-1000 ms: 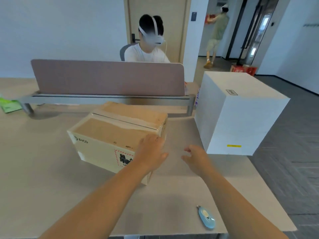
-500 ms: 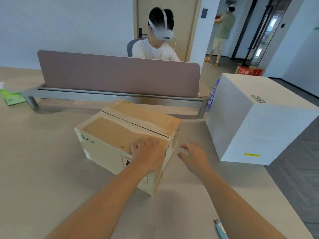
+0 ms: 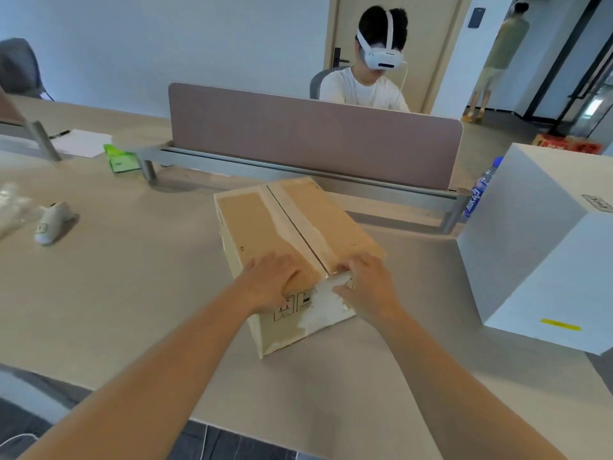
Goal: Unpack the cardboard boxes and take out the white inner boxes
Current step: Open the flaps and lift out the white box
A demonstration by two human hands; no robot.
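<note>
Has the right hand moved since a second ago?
Yes. The right hand has moved left, away from the large white box, onto the near edge of the cardboard box.

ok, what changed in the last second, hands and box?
The right hand moved from hovering beside the cardboard box onto its near top edge, fingers at the flap seam. The left hand stays on the box top. The box has turned, so its end now faces the person. Flaps remain closed; the white box stayed put.
</note>
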